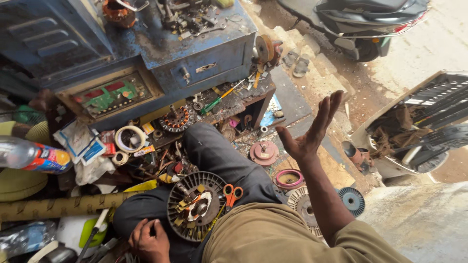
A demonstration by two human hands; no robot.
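1. Right hand [309,134] is raised, palm open, fingers spread, holding nothing.
2. Left hand [148,239] rests curled, empty, on my thigh beside the stator [195,207].
3. Stator lies flat on my lap for access; scissors [232,194] touch its rim.

head-worn view, steeply downward, close

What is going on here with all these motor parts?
A person sits among scattered parts with a round fan-motor stator resting on their lap, orange-handled scissors lying beside it. The left hand rests on the knee next to the stator, fingers curled, holding nothing that shows. The right hand is raised in the air, open and empty. A cluttered blue workbench stands in front, and more round motor pieces lie on the ground.
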